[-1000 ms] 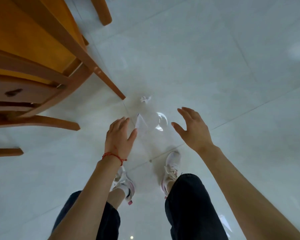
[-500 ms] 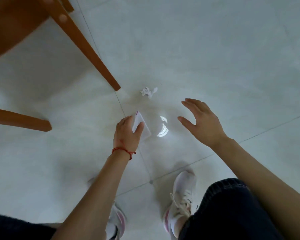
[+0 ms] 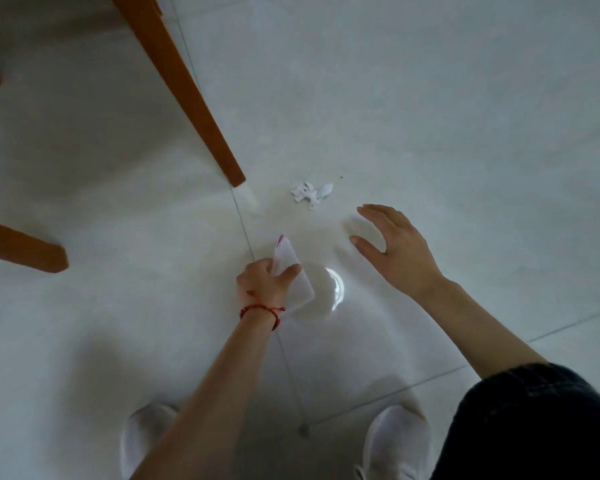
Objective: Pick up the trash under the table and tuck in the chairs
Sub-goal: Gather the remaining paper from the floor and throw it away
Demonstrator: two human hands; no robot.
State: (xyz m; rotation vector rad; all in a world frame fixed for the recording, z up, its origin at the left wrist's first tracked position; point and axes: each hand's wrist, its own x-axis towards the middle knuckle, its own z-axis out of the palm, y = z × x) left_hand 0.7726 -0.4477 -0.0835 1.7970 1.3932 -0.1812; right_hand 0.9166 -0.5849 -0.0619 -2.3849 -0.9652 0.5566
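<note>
My left hand, with a red string at the wrist, is closed on a flat white piece of paper with a purple mark at its far tip, held just above the floor. A crumpled white paper scrap lies on the pale tiles a little farther away. My right hand hovers open to the right of the held paper and below-right of the scrap, fingers spread, touching nothing.
An orange wooden leg slants down to the floor just left of the scrap. Another wooden leg ends at the left. My white shoes stand at the bottom. A bright light reflection shines on the glossy tiles.
My left hand closed on the flat paper and lifted it slightly. The view dropped closer to the floor, and the chair seat left the frame. The right hand stayed open, drifting toward the scrap.
</note>
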